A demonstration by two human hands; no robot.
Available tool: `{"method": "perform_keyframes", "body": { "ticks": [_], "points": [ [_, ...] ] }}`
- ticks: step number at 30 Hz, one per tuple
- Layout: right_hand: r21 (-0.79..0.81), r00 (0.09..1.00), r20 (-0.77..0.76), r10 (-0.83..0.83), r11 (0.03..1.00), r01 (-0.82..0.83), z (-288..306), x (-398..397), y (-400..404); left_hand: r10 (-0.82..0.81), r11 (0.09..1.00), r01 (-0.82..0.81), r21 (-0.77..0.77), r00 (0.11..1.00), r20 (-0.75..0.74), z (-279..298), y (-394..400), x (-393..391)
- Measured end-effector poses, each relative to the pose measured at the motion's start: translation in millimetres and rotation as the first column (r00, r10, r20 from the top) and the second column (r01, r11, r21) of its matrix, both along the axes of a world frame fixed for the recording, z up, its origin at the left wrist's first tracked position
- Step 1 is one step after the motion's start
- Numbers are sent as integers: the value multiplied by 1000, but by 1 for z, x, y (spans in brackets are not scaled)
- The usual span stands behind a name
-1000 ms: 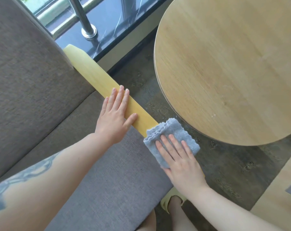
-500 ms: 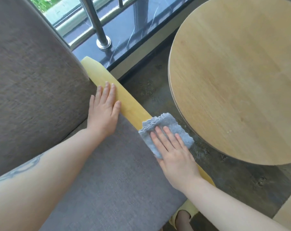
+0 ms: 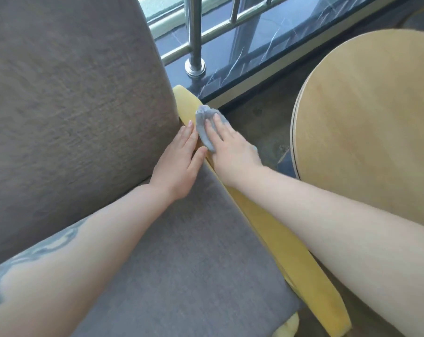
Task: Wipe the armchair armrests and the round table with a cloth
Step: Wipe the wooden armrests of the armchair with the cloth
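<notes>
Two hands (image 3: 179, 164) (image 3: 230, 148) work at the armrest (image 3: 279, 244) back end.
Flat right fingers press the bunched cloth (image 3: 203, 125); the left rests open; the cloth may slide off the edge.

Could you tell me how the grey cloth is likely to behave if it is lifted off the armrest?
The cloth looks bunched and creased under the right hand, so it would probably droop limply rather than hold a shape. It seems thin and small, so likely light. It lies across the armrest and should slide easily on that smooth wood.

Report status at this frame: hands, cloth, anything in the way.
Right hand flat, pressing grey cloth on yellow armrest, near the backrest end. Left hand open, resting beside it. Round table untouched, nothing in the way.
</notes>
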State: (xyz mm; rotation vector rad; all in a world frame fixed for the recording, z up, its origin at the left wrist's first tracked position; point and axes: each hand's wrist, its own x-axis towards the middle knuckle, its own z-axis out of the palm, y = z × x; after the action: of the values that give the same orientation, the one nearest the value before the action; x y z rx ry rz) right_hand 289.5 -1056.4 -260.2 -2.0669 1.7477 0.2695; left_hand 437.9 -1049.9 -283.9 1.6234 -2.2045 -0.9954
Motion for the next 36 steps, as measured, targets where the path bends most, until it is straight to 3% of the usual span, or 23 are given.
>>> {"method": "perform_keyframes", "body": {
  "ticks": [5,9,11,13,16,19,21,25,30,33,36],
  "points": [
    [67,987,-35,160,985,-157,-3,41,-89,252,968,-246,55,938,-238,4,-13,-2],
    [-17,971,120,208,978,-207,3,3,-41,272,961,-274,49,889,-370,8,-8,-8],
    [-18,971,175,163,987,-162,4,-27,16,301,952,-304,45,896,-325,7,2,-10],
    [-105,982,123,143,986,-130,1,-51,80,294,955,-297,13,936,-196,4,23,-18],
    [-146,995,60,84,987,-75,-4,-66,175,141,989,-141,-39,990,-3,2,72,-47],
    [-115,983,71,172,980,-163,-5,-85,252,-3,1000,4,-19,995,102,-4,119,-79],
    [-100,980,75,187,979,-179,-2,-101,271,-18,1000,19,-3,987,158,-7,136,-93],
    [-160,977,198,76,986,-44,-6,-90,261,71,997,-75,13,978,197,-4,141,-116],
    [-232,949,279,147,969,-82,-4,-135,282,206,973,-222,59,958,201,6,152,-147],
    [-142,888,459,11,988,61,3,-172,297,269,954,-292,67,933,239,10,164,-178],
    [-26,722,604,-338,897,442,25,-195,309,227,964,-252,87,947,229,16,177,-215]
  ]
}}
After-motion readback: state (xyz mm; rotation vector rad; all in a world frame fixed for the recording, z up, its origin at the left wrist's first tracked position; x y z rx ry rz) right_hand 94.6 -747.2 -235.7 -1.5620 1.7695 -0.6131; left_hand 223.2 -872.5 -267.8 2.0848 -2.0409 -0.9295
